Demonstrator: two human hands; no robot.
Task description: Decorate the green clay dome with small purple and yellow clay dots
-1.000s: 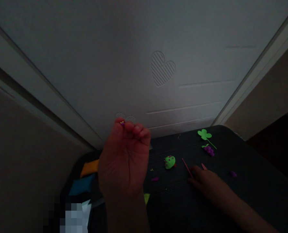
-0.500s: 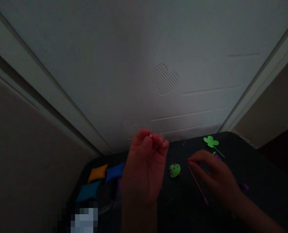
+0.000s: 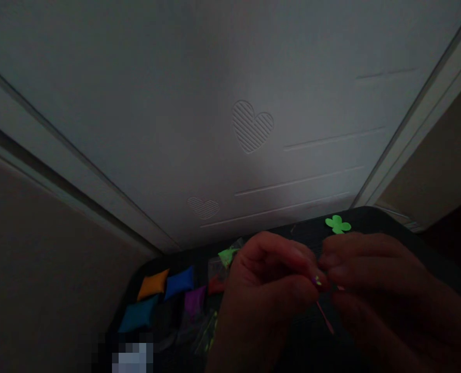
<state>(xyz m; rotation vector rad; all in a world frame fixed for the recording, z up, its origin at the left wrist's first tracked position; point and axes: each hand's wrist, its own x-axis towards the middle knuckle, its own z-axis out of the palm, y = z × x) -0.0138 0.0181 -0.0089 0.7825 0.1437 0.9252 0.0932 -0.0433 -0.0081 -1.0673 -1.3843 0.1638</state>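
My left hand (image 3: 267,290) is closed in a pinch over the dark table. Between its thumb and fingertip shows a tiny purple and yellow piece (image 3: 317,281), perhaps clay, too small to name surely. My right hand (image 3: 389,282) comes in from the right with fingers bent together, its tips almost at the left fingertips. What it pinches, if anything, I cannot make out. Below and between the hands lies part of a thin pink stick (image 3: 326,317). A bright green four-petal shape (image 3: 337,224) lies behind my right hand.
On the table's left lie orange (image 3: 153,284), blue (image 3: 179,283), teal (image 3: 138,314) and purple (image 3: 195,302) packets. Beside them are clear bags with green (image 3: 227,256), red (image 3: 216,285) and yellow (image 3: 213,326) contents. A white panel (image 3: 168,129) with embossed hearts rises behind the table.
My left hand has come down and right from its raised pose, and my right hand has moved up to meet it. Both now cover the spotted green ball. More bags show at left.
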